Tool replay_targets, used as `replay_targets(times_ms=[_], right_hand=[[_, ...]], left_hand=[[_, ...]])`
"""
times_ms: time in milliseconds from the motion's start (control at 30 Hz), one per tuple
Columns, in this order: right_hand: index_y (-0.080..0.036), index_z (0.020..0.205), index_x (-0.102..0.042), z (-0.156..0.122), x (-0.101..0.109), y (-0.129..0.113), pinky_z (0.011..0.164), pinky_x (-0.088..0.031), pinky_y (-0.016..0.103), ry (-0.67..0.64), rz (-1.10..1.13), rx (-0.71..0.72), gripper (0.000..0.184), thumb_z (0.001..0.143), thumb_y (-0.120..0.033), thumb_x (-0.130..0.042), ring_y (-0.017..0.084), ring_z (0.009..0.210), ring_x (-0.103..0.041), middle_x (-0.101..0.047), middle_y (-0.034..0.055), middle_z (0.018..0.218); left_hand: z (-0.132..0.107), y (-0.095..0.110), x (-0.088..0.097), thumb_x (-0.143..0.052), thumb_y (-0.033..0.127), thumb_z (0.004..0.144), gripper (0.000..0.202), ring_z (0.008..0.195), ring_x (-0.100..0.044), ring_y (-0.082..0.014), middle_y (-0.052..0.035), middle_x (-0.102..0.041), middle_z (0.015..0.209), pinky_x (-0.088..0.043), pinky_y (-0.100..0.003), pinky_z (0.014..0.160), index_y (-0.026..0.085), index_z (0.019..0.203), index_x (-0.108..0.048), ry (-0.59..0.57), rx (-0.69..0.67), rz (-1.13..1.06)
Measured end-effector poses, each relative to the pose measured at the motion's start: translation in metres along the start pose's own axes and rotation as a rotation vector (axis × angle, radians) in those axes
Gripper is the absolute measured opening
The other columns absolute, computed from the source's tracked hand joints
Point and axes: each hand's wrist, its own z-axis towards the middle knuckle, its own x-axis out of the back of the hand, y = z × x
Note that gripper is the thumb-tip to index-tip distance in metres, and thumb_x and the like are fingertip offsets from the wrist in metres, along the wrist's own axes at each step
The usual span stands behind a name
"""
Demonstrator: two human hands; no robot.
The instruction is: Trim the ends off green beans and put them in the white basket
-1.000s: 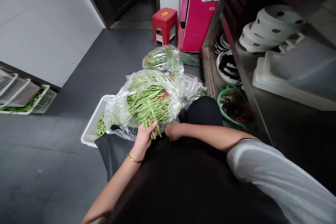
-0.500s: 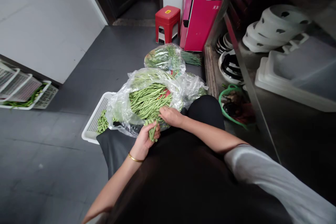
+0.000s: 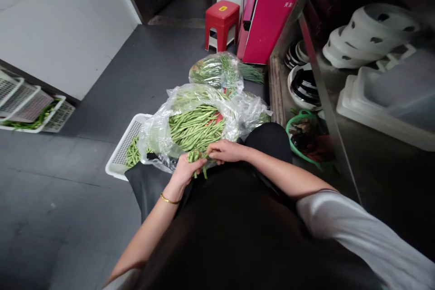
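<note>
Green beans (image 3: pixel 195 157) are bunched in the left hand (image 3: pixel 182 170), its fingers closed around them at the near edge of the open plastic bag (image 3: pixel 154 136), which holds a larger heap (image 3: pixel 197 128). The right hand (image 3: pixel 227 150) has its fingertips at the bunch's right end, though whether they pinch a bean I cannot tell. Partly covered by the bag, a white basket (image 3: pixel 113 163) on the left holds more beans (image 3: pixel 132 152), and a red stool (image 3: pixel 222 16) stands well beyond.

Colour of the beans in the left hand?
The beans in the left hand are light green; head view shows it best.
</note>
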Motion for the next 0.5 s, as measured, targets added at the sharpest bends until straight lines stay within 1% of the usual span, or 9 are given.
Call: replay_targets(times_ms=[67,133,200,267,300,367,433,467,500], right_hand=[[-0.014,0.090,-0.058,-0.002,0.006,-0.004,0.054,-0.043,0.019,0.015,-0.022,0.041,0.015,0.086,-0.021,-0.045,0.009,0.051,-0.058,-0.058,-0.0037,0.060],[-0.013,0.091,-0.060,-0.004,0.009,-0.007,0.057,-0.043,0.019,0.078,-0.100,0.087,0.017,0.086,-0.024,-0.047,0.009,0.053,-0.058,-0.060,-0.0029,0.062],[-0.013,0.091,-0.063,-0.002,0.010,-0.008,0.062,-0.042,0.020,0.124,-0.233,0.134,0.018,0.085,-0.025,-0.051,0.010,0.060,-0.058,-0.063,-0.0010,0.066],[-0.013,0.088,-0.065,0.006,0.015,-0.005,0.066,-0.041,0.021,0.155,-0.394,0.128,0.017,0.085,-0.024,-0.052,0.012,0.068,-0.060,-0.066,0.0023,0.075],[-0.014,0.087,-0.066,0.012,0.020,-0.003,0.068,-0.041,0.022,0.182,-0.474,0.089,0.018,0.085,-0.024,-0.052,0.013,0.073,-0.061,-0.068,0.0040,0.080],[-0.014,0.090,-0.066,0.030,0.031,0.004,0.073,-0.042,0.024,0.256,-0.631,-0.034,0.022,0.087,-0.025,-0.048,0.016,0.081,-0.062,-0.069,0.0072,0.088],[-0.014,0.097,-0.065,0.054,0.044,0.010,0.075,-0.042,0.026,0.322,-0.791,-0.152,0.026,0.090,-0.027,-0.043,0.019,0.088,-0.062,-0.068,0.0104,0.097],[-0.013,0.101,-0.064,0.067,0.049,0.012,0.075,-0.043,0.028,0.337,-0.864,-0.196,0.029,0.090,-0.026,-0.041,0.021,0.091,-0.062,-0.067,0.0124,0.102],[-0.012,0.106,-0.062,0.081,0.054,0.013,0.074,-0.043,0.029,0.337,-0.925,-0.227,0.031,0.091,-0.026,-0.040,0.023,0.092,-0.061,-0.065,0.0145,0.106]], left_hand=[[-0.001,0.003,0.002,-0.077,0.025,0.058,0.022,0.035,-0.040,-0.0061,0.0041,-0.050,0.043,-0.028,-0.019,0.036,0.012,0.065,-0.060,-0.037,0.005,0.045],[-0.002,0.004,0.003,-0.078,0.022,0.056,0.022,0.035,-0.040,-0.0056,0.0043,-0.049,0.044,-0.030,-0.018,0.036,0.012,0.063,-0.059,-0.080,0.049,0.011],[-0.004,0.002,0.002,-0.075,0.023,0.057,0.020,0.034,-0.039,-0.0057,0.0045,-0.047,0.043,-0.030,-0.019,0.036,0.012,0.063,-0.059,-0.110,0.132,-0.101],[-0.005,-0.002,0.002,-0.071,0.026,0.061,0.018,0.037,-0.042,-0.0069,0.0027,-0.049,0.045,-0.033,-0.019,0.036,0.012,0.065,-0.060,-0.141,0.223,-0.257],[-0.004,-0.004,0.001,-0.069,0.028,0.062,0.018,0.041,-0.046,-0.0085,-0.0001,-0.053,0.051,-0.035,-0.019,0.038,0.012,0.065,-0.060,-0.159,0.256,-0.341],[-0.002,-0.007,0.001,-0.066,0.030,0.063,0.019,0.058,-0.057,-0.0138,-0.0068,-0.063,0.070,-0.043,-0.021,0.045,0.013,0.065,-0.059,-0.190,0.304,-0.499],[0.002,-0.009,0.002,-0.065,0.029,0.063,0.018,0.073,-0.061,-0.0190,-0.0103,-0.065,0.084,-0.048,-0.025,0.054,0.013,0.065,-0.058,-0.175,0.332,-0.615],[0.004,-0.009,0.003,-0.066,0.027,0.062,0.017,0.073,-0.062,-0.0191,-0.0100,-0.065,0.084,-0.049,-0.027,0.057,0.013,0.068,-0.058,-0.150,0.335,-0.650],[0.005,-0.009,0.004,-0.067,0.025,0.062,0.017,0.068,-0.060,-0.0172,-0.0080,-0.064,0.078,-0.050,-0.027,0.058,0.013,0.072,-0.059,-0.130,0.327,-0.675]])
